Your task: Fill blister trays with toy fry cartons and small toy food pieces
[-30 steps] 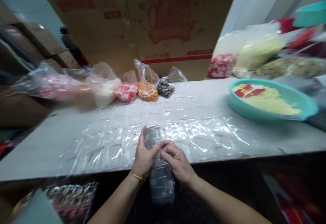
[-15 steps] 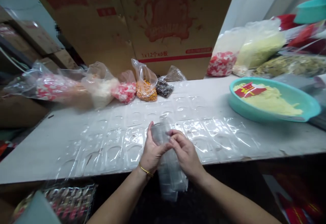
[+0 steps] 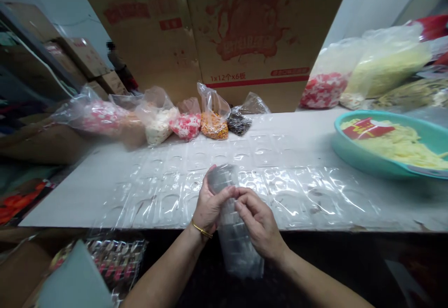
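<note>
The left hand (image 3: 208,207), at lower centre of the frame, is grasping a stack of clear plastic bags (image 3: 241,249), thumb across its upper part. The stack is standing aslant, its lower end hanging past the front edge of the table (image 3: 308,133). The right hand (image 3: 259,224), just beside the left thumb, is pinching the stack's right edge between thumb and forefinger; how many layers it is catching, I cannot tell. One yellow bracelet (image 3: 201,229) is circling the left wrist.

Around the hands, clear plastic pieces (image 3: 287,200) are lying flat in rows across the middle of the frame. As far as I can judge, the laying-out is well along: most of the front strip is covered, no filling is showing in any piece, and the stack is waiting to be used. Glare is hiding edges, so the pieces and the stack's layers are escaping a sure count.

Farther out, six filled bags are lining the back, left of centre: black (image 3: 240,123), orange (image 3: 214,126), red-and-white (image 3: 186,125), white (image 3: 161,123), a blurred brownish one (image 3: 133,128) and pink-and-white (image 3: 101,114). At right, one turquoise basin (image 3: 353,151) is holding pale yellow shreds (image 3: 409,144) and one red packet (image 3: 369,128). At upper right, at least three larger bags (image 3: 381,70) are resting. One big printed carton (image 3: 140,51) is filling the upper centre.
</note>
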Demonstrator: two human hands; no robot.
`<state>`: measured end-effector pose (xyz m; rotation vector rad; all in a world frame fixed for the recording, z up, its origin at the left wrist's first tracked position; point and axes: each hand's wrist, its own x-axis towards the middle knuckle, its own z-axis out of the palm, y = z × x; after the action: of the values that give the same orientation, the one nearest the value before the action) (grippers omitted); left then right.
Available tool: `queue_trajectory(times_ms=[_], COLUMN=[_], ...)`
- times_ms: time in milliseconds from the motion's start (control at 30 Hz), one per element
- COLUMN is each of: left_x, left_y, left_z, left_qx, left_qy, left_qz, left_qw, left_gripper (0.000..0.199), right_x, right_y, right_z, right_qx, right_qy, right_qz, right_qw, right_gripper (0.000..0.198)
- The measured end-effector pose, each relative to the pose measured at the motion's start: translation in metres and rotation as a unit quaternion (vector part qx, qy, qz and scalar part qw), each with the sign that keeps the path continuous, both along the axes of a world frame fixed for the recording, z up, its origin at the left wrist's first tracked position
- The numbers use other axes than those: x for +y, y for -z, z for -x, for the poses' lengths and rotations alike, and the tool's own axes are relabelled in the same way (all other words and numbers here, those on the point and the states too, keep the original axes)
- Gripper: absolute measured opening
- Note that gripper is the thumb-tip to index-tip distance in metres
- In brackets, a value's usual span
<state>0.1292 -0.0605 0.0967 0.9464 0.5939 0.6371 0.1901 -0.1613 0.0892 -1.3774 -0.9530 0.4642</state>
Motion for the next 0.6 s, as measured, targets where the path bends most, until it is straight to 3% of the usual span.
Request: queue_trajectory(times_ms=[133, 333, 467, 533, 600], left_x=[0.005, 0.016, 0.031, 0.033, 0.031], left_y=[0.002, -0.006, -0.004, 0.000, 0.004], left_z=[0.002, 0.015, 0.017, 0.011, 0.000], left_qx=[0.003, 0.058, 0.113, 0.119, 0.118], left_qy=[-0.008, 0.006, -0.011, -0.016, -0.035], left_qz=[-0.009, -0.043, -0.042, -0.056, -0.087], left_qw=[1.000, 0.997, 0.993, 0.991, 0.989], left_gripper=[0.073, 0.079, 0.078, 0.076, 0.074], right_x=[-0.003, -0.031, -0.054, -0.052, -0.039], right_y=[-0.002, -0.024, -0.039, -0.039, -0.032], right_z=[-0.011, -0.078, -0.123, -0.122, -0.101], right_qx=[0.042, 0.063, 0.090, 0.047, -0.008], right_qy=[0.015, -0.094, -0.026, -0.014, -0.053], right_qz=[-0.001, 0.047, 0.096, 0.121, 0.122], right_qw=[0.999, 0.993, 0.991, 0.991, 0.991], right_gripper=[0.016, 0.022, 0.025, 0.025, 0.024])
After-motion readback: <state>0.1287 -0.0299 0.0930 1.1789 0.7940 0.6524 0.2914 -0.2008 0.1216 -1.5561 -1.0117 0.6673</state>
